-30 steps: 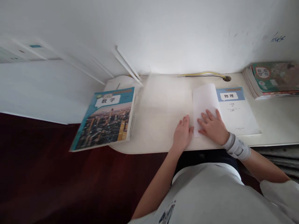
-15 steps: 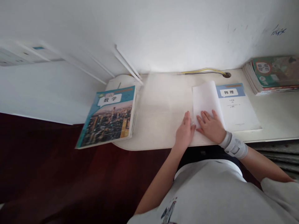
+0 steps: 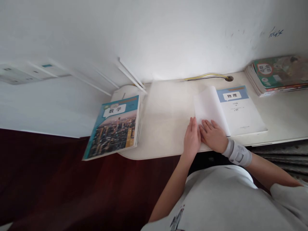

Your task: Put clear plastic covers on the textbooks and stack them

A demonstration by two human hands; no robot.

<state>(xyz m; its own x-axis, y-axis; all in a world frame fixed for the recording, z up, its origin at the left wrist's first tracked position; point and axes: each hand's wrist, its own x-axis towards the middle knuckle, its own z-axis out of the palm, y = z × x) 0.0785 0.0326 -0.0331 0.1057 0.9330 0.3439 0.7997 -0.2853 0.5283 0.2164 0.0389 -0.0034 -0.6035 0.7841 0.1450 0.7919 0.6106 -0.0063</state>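
Observation:
A physics textbook (image 3: 240,115) lies open at its title page on the white desk (image 3: 166,141). Its white front cover leaf (image 3: 207,104) is turned over to the left and bulges a little near the spine. My right hand (image 3: 213,136), with a grey wrist wrap, rests flat on the lower part of that leaf, fingers stretched out. Right beside it, my left hand (image 3: 192,138) stands on its edge along the leaf's lower left side, fingers straight and together. To the left, a faint see-through sheet (image 3: 166,99) appears to lie on the desk; its outline is hard to make out.
A maths textbook (image 3: 115,128) overhangs the desk's left end. A stack of books (image 3: 279,75) stands at the back right. Yellow and black wires (image 3: 207,76) run along the wall to a round desk hole (image 3: 229,78). White strips (image 3: 132,75) lean at the back left.
My left hand has come up against my right hand, closing the small gap between them. The right hand is still flat on the leaf. The whole view has shifted slightly.

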